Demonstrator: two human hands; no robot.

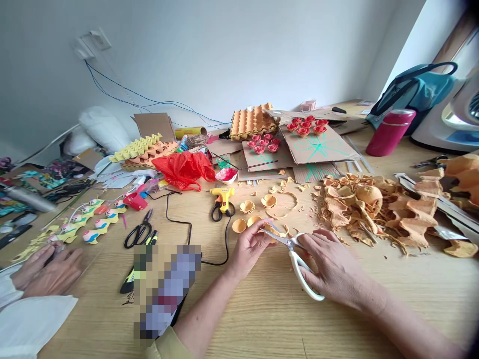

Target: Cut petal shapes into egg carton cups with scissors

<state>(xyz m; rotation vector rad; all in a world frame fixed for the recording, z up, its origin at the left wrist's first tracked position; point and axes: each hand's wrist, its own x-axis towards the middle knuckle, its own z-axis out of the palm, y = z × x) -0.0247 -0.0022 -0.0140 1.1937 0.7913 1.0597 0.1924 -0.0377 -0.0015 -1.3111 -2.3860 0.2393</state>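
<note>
My right hand [329, 267] grips a pair of white-handled scissors [305, 276], its fingers through the loops. The blades reach left to a small piece of orange egg carton [276, 230], which my left hand [250, 249] pinches between thumb and fingers. Much of that piece is covered by the fingers and blades. Just beyond my left hand sit several trimmed egg-carton cups [239, 226], some of them stacked like petals. A curved strip of carton [290, 207] and small scraps lie behind the scissors.
A yellow glue gun [222, 197] and black scissors [139, 234] lie left of centre. Carton scraps [352, 209] are heaped at right. Red paper flowers [305, 124] stand on cardboard [322, 147] behind. A pink bottle [391, 132] stands back right. Another person's hands [56, 269] work at far left.
</note>
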